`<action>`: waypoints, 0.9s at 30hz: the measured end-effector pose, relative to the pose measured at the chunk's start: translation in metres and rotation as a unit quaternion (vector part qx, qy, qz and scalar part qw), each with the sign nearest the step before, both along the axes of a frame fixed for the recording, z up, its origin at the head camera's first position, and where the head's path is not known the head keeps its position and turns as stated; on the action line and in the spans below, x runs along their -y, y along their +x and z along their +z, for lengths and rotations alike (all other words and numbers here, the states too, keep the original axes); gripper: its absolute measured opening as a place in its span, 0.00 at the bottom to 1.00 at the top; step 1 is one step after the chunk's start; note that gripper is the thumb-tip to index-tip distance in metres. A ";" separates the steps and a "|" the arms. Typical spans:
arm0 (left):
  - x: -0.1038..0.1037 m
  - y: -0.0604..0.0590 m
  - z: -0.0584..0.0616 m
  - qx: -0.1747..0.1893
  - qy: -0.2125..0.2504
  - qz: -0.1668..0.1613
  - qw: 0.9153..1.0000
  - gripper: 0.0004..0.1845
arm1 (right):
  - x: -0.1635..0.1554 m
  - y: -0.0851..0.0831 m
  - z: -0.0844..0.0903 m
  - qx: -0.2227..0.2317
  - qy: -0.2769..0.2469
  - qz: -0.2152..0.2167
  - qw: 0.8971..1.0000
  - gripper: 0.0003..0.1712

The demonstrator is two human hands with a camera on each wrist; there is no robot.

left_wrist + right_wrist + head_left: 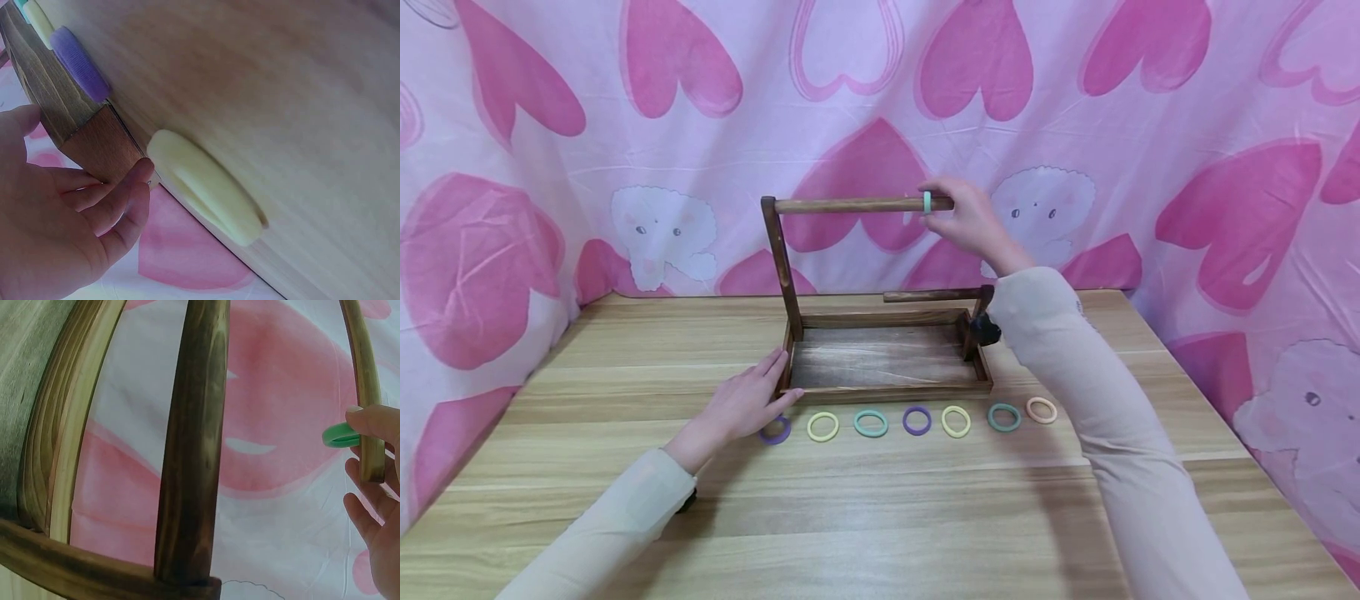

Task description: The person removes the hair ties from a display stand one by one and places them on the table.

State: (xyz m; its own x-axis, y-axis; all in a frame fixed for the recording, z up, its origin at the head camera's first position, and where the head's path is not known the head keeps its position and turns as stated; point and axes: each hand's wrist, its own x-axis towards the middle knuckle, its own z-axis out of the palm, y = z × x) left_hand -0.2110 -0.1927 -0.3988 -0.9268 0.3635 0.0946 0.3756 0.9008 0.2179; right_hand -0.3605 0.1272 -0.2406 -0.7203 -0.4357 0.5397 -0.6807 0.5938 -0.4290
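Observation:
A dark wooden rack has a shallow tray base [880, 389], a tall left post [782, 268] with a long upper bar [850, 205], and a short right post bearing a lower bar [934, 296]. At the upper bar's free right end, my right hand [968, 218] pinches a green ring [927, 202] between thumb and fingers. The right wrist view shows this green ring [340, 435] around the bar's end. My left hand [747, 397] rests against the tray's left front corner, fingers extended. Beside it lies a purple ring [775, 430], partly covered by that hand.
Along the tray's front lies a row of yellow [823, 427], green [871, 423], purple [917, 421], yellow [956, 422], green [1003, 417] and orange [1041, 410] rings on the wood-grain table [880, 517]. A pink heart-patterned curtain [842, 150] hangs behind.

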 end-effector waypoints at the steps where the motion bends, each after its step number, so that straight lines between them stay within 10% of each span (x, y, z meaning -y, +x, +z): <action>1: 0.000 0.000 0.000 0.000 0.000 0.000 1.000 0.40 | -0.001 0.000 0.000 -0.001 0.002 -0.003 1.000 0.22; 27: 0.000 0.000 0.000 -0.002 -0.003 0.001 1.000 0.39 | -0.033 0.000 -0.008 0.023 -0.044 -0.037 0.998 0.22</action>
State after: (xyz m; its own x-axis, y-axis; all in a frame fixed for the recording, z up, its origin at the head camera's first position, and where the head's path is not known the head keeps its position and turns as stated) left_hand -0.2110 -0.1926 -0.3991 -0.9269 0.3627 0.0961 0.3751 0.9027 0.2108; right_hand -0.3604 0.1606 -0.2488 -0.7734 -0.3332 0.5393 -0.6150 0.6008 -0.5108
